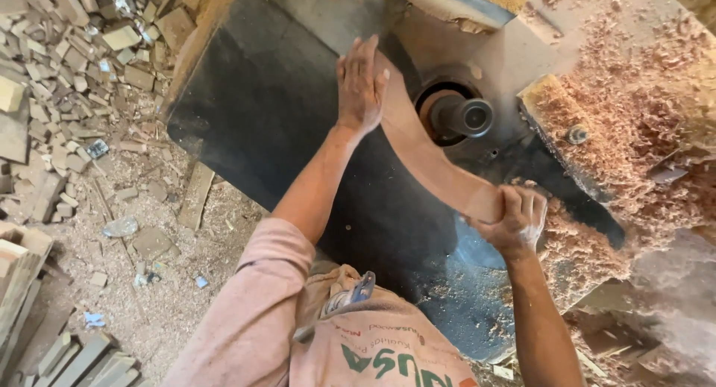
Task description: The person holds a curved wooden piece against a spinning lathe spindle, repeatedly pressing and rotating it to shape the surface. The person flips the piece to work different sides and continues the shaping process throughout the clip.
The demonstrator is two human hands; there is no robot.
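In the head view, the person is leaning over a dark machine table [283, 111] and is holding a curved wooden piece [425, 159] on it with both hands. The wooden piece is lying across the middle of the table, running from the far left to the near right, and its curved edge is just beside the round metal spindle [464, 116] that is standing up from a hole in the table.

The left hand [360, 85] is lying flat on the far end of the piece, with the fingers straight and pressed together and the thumb a little apart. The right hand [514, 217] is gripping the near end, with the fingers curled tightly around the wood.

To the right of the spindle, wood shavings [634, 126] are lying in a thick heap and are spreading over the near right part of the table. On the left, many small wood offcuts [67, 66] are covering the dusty floor. A clip-like metal thing is hanging at the person's pink shirt [253, 320].
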